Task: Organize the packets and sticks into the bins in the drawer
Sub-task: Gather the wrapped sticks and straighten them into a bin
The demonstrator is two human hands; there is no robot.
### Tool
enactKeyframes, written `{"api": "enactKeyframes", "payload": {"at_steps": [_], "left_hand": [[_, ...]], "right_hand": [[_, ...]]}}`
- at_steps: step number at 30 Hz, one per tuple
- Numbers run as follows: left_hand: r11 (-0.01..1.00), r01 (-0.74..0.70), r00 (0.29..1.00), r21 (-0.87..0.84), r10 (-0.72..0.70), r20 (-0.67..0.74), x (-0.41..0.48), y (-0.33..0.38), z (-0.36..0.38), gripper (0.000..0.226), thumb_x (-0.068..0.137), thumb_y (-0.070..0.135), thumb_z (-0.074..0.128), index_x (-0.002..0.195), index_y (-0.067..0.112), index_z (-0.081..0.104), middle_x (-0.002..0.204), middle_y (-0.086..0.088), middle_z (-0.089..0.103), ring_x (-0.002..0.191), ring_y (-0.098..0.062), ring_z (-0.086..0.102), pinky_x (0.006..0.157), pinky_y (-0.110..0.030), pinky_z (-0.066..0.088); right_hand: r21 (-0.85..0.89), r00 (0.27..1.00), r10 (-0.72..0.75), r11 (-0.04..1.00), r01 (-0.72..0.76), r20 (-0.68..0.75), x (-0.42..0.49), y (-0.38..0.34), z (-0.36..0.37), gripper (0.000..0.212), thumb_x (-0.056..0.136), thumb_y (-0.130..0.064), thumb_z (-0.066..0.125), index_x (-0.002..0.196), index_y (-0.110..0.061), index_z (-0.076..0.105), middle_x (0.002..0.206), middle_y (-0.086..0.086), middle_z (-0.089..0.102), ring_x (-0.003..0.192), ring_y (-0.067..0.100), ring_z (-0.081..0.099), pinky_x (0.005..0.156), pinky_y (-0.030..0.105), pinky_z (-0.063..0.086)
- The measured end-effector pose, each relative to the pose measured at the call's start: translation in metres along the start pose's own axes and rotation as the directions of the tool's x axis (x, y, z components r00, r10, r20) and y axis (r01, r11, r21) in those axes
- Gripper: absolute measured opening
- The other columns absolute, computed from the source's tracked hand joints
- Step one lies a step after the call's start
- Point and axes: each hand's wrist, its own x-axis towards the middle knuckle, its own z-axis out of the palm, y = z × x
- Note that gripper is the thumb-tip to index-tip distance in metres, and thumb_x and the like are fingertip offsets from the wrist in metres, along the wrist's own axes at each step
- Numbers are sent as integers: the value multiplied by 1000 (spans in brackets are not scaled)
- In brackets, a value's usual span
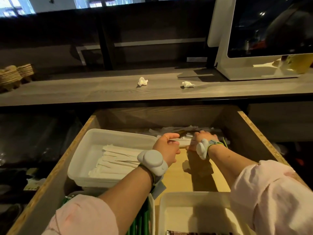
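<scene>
An open wooden drawer (254,131) fills the lower view. My left hand (166,148) grips a bundle of white paper-wrapped sticks (183,141) over the drawer floor, just right of a white bin (94,143) that holds several white sticks (118,160). My right hand (204,138) reaches into a loose pile of white packets and sticks (179,129) at the drawer's back; its fingers are curled down into the pile, and what they grasp is hidden. A second white bin (191,199) sits at the front right with a dark packet (194,233) in it.
Green sticks (142,219) stand in a container at the front left. On the wooden counter (101,90) above the drawer lie two crumpled white tissues (142,81), a stack of brown cardboard trays (15,75) at the left and a white screen stand (245,72) at the right.
</scene>
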Motion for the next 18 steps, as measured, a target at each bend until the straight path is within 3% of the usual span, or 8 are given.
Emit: {"api": "enactKeyframes", "payload": {"at_steps": [6, 10, 12, 13, 15, 17, 18], "left_hand": [[998, 44, 999, -52, -43, 24, 2, -2, -6, 35, 96, 10, 46, 128, 22, 51, 119, -4, 59, 98, -20, 62, 80, -34, 54], [996, 47, 998, -70, -44, 40, -1, -5, -9, 34, 95, 9, 48, 127, 20, 51, 111, -5, 60, 94, -19, 62, 67, -27, 55], [995, 52, 998, -85, -48, 40, -2, -4, -11, 35, 95, 9, 49, 128, 20, 51, 110, -6, 61, 94, -19, 63, 62, -25, 55], [994, 56, 998, -98, -52, 39, -3, -4, -12, 35, 95, 9, 49, 128, 19, 52, 111, -6, 61, 94, -18, 63, 62, -24, 55], [990, 73, 997, -121, -68, 43, -7, -1, -16, 35, 95, 8, 48, 129, 17, 51, 115, -9, 60, 96, -19, 62, 61, -24, 55], [986, 85, 995, -145, -78, 54, -10, 2, -18, 36, 96, 5, 45, 130, 15, 50, 124, -13, 58, 101, -22, 60, 61, -25, 55], [985, 90, 995, -150, -82, 61, -12, 4, -18, 36, 97, 5, 44, 131, 14, 49, 128, -14, 57, 106, -25, 60, 66, -27, 55]], "right_hand": [[13, 999, -48, 999, 47, 26, -26, -12, 3, 31, 90, -29, 50, 119, -20, 58, 121, 8, 62, 110, 28, 59, 94, 40, 49], [-28, 984, -73, 996, 79, 165, -51, -23, 2, 29, 87, -18, 51, 111, -10, 65, 105, 11, 68, 98, 29, 65, 91, 35, 52], [40, 973, -62, 998, 55, 222, -52, -26, 5, 32, 87, -15, 50, 114, -6, 66, 104, 14, 68, 91, 26, 63, 86, 31, 51], [63, 964, -65, 997, 50, 258, -53, -25, 2, 34, 89, -14, 51, 119, -4, 64, 109, 15, 66, 90, 23, 59, 84, 29, 47], [98, 957, -65, 994, 39, 282, -60, -23, -10, 40, 92, -17, 56, 130, -5, 56, 129, 13, 59, 108, 23, 57, 90, 29, 43], [219, 971, -74, 975, 23, 227, -69, -20, -23, 47, 89, -22, 63, 132, -4, 53, 132, 14, 57, 122, 30, 54, 98, 34, 43], [292, 975, -81, 956, 18, 206, -75, -18, -29, 48, 89, -23, 64, 131, -4, 53, 129, 14, 59, 120, 31, 56, 98, 36, 45]]}}
